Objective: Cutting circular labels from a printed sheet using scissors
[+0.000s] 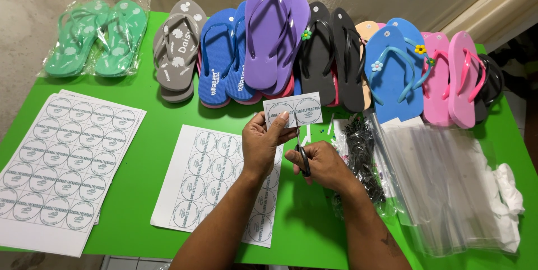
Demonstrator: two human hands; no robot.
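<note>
**Label strip held over green table, scissors at its lower edge**

Left hand (262,142) closed in a pinch on a small paper strip (293,109) bearing two round labels, at 12 o'clock of the hand. Right hand (320,163) closed around black scissors (303,161), blades pointing to 12 o'clock, at the strip's lower edge. Label sheet (210,177) lies on the table (157,152) underneath.

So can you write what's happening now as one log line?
left hand: holds paper label strip | right hand: holds scissors, cutting strip | label sheet below on green table | flip-flops behind
</note>
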